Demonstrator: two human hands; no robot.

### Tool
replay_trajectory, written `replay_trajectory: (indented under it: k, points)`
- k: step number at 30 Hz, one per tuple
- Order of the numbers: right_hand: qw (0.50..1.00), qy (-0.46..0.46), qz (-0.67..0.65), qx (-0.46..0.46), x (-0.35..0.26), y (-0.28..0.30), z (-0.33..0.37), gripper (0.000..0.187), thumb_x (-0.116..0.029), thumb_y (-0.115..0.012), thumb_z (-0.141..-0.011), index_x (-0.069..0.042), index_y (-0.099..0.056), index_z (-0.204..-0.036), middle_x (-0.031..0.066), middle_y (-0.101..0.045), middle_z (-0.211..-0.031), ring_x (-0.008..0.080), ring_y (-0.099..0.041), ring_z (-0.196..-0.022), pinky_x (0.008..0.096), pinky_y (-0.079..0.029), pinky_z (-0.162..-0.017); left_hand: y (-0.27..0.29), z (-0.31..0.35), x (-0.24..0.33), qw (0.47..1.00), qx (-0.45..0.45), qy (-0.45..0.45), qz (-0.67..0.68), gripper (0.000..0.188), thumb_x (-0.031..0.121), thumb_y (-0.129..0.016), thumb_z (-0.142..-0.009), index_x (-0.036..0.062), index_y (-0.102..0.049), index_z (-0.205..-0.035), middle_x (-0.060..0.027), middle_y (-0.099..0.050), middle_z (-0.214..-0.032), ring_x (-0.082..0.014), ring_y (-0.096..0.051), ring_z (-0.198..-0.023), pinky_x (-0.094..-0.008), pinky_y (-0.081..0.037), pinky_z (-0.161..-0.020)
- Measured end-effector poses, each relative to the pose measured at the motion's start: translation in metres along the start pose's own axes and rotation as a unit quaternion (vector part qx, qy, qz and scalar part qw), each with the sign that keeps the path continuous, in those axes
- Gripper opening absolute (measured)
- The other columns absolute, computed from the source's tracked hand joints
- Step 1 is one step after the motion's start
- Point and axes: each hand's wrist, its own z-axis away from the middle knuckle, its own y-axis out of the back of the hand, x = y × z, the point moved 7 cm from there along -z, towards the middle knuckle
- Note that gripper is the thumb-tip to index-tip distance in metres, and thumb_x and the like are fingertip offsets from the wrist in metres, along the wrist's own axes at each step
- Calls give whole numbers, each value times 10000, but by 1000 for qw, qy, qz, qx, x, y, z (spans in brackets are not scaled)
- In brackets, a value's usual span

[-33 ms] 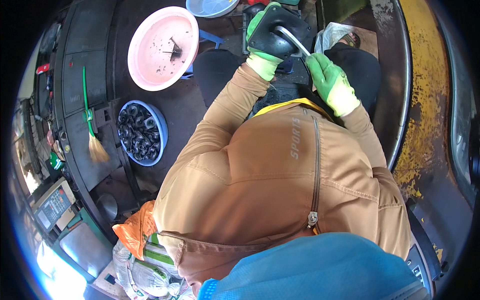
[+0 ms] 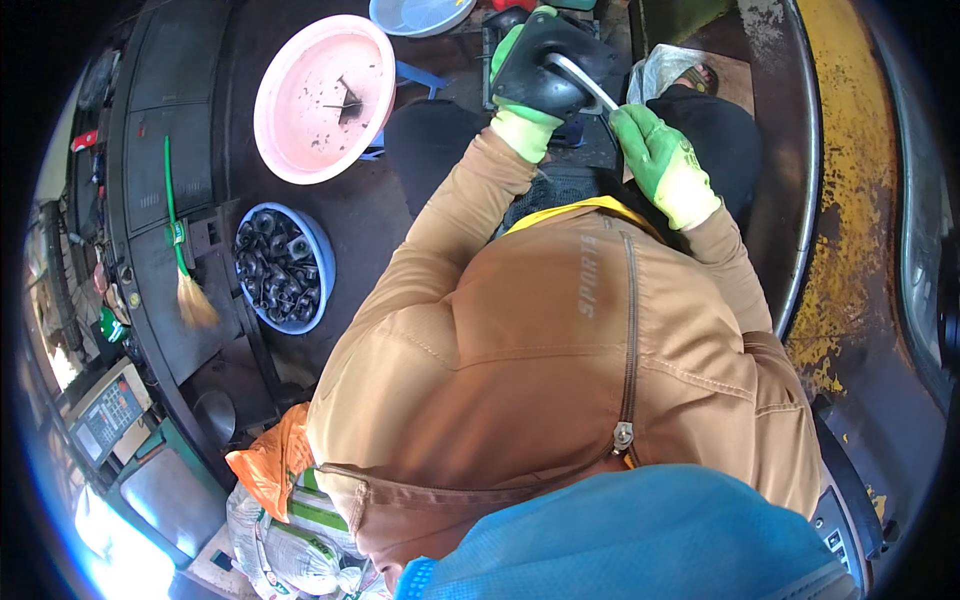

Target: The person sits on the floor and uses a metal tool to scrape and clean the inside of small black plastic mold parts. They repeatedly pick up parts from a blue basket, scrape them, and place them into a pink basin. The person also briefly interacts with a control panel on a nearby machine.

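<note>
My left hand (image 2: 520, 120), in a green glove, is closed around a black moulded part (image 2: 545, 88) with a broad squarish flange and a raised round middle. Its fingers show at the part's left edge; the rest are hidden behind it. In my right hand (image 2: 655, 155), also gloved in green, is a slim silvery metal tool (image 2: 583, 80). The tool's far end meets the raised middle of the part; its tip shape cannot be made out. Both hands are held out over my lap.
Left of my arms stand a pink basin (image 2: 275, 120) with dark scraps in it and a blue tub (image 2: 329, 262) full of small black parts. A blue basket (image 2: 425, 18) is at the far edge. A broom (image 2: 190, 290) leans at left; a rusty yellow machine panel (image 2: 845, 200) rises at right.
The black part has tilted slightly in my left hand, and the tool's far end has shifted a little left and down across it. My right hand has barely moved.
</note>
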Motion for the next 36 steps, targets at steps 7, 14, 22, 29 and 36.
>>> replay_trajectory:
  k: [7,14,22,29,36]
  points:
    - [993,-72,-89,5,1,-5,-1,226,36,-569,-828,8,-586,-1052,147,-587,-970,321,-638,-757,383,-536,-598,5,0,-3,999,21,-36,-14,35,31,-679,-764,25,-675,-798,-92,-687,-781,-200,-649,-720,-311,-513,-687]
    - [986,-96,-134,28,6,-9,-6,183,-13,-543,-866,8,-585,-1044,149,-600,-983,338,-639,-792,381,-529,-628,14,-8,0,990,45,-123,-50,83,26,-605,-785,34,-675,-828,-77,-661,-762,-193,-632,-700,-297,-496,-644]
    - [978,-143,-150,5,19,-25,-10,188,-27,-528,-891,-21,-584,-1071,147,-605,-1021,353,-637,-825,392,-524,-644,11,-5,-14,996,10,-39,-74,142,60,-532,-909,16,-651,-845,-66,-652,-751,-175,-624,-704,-276,-494,-655]
    - [962,-155,-222,39,22,-24,-12,219,-7,-553,-847,27,-572,-1062,146,-601,-1035,326,-648,-816,380,-536,-632,14,-5,-30,997,28,-16,-66,78,33,-642,-822,-7,-675,-881,-89,-682,-815,-191,-652,-745,-300,-531,-704]
    - [998,18,-22,57,11,-28,-14,288,-11,-559,-825,20,-564,-1111,144,-585,-1028,321,-643,-804,385,-543,-638,16,2,-71,984,50,111,134,199,106,-696,-775,29,-664,-956,-100,-679,-874,-229,-647,-797,-353,-502,-780]
